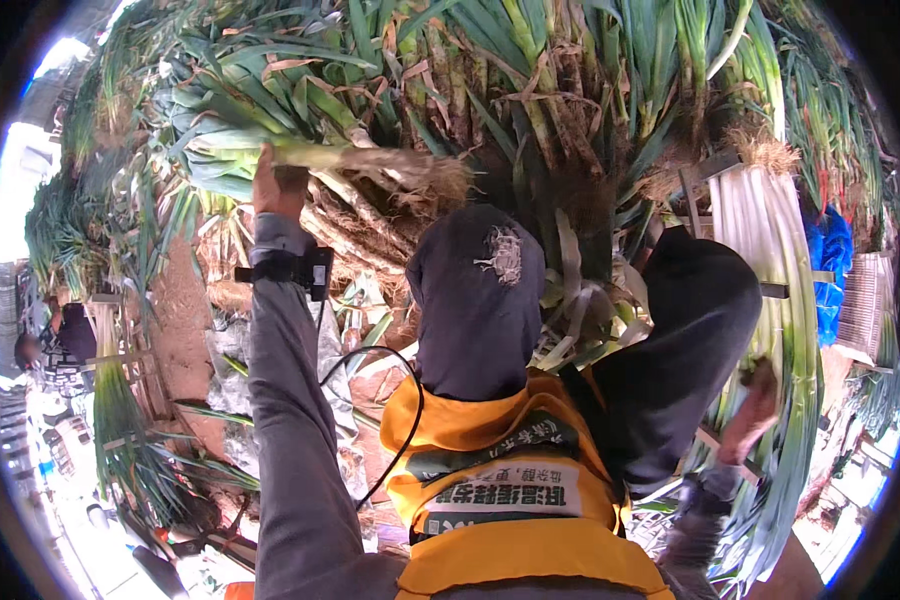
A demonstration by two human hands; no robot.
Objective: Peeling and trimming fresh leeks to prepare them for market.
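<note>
My left hand is closed round a leek at the upper left. The leek lies sideways, its green leaves to the left and its shaggy, dirty roots pointing right. On the right, my right hand is against the left side of a bundle of cleaned leeks. Its fingers look curled together, and what they hold, if anything, is hard to make out. White stems and roots are at the bundle's far end, and green leaves trail toward me.
Unpeeled leeks are heaped across the far side. A metal rack stands by the cleaned bundle, with blue plastic beyond it. Another leek bundle sits at the left. Stripped leaves litter the ground between my dark-trousered knees.
</note>
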